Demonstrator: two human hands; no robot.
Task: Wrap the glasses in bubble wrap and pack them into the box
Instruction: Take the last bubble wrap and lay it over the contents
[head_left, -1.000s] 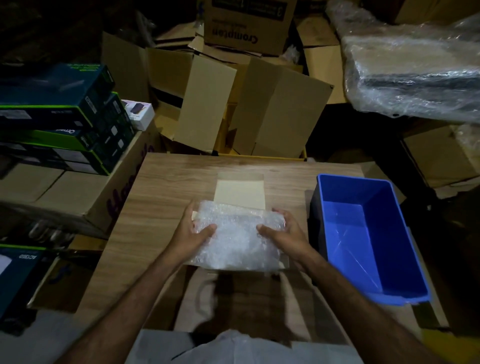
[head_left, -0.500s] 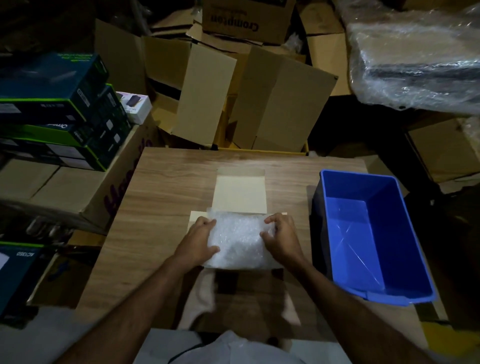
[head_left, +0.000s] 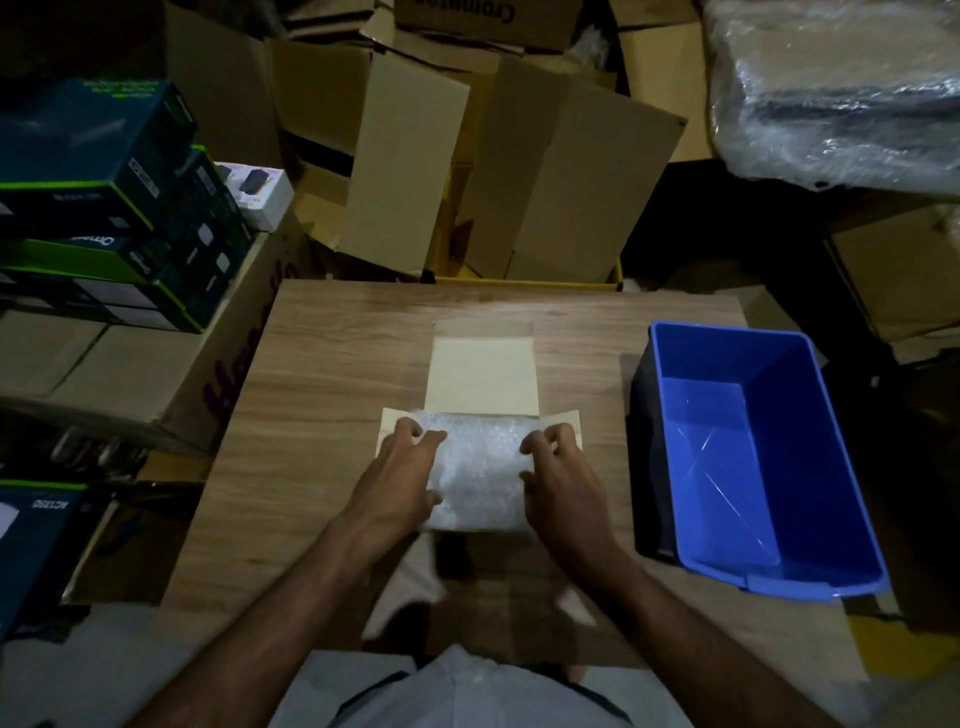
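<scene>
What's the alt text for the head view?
Two hands, left hand and right hand, press a bubble-wrapped bundle into an open cardboard box on a wooden table. An empty blue bin stands to the right.

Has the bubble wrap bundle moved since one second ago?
Yes. The bubble wrap bundle went down into the open cardboard box on the table; earlier both hands held it above the box.
</scene>
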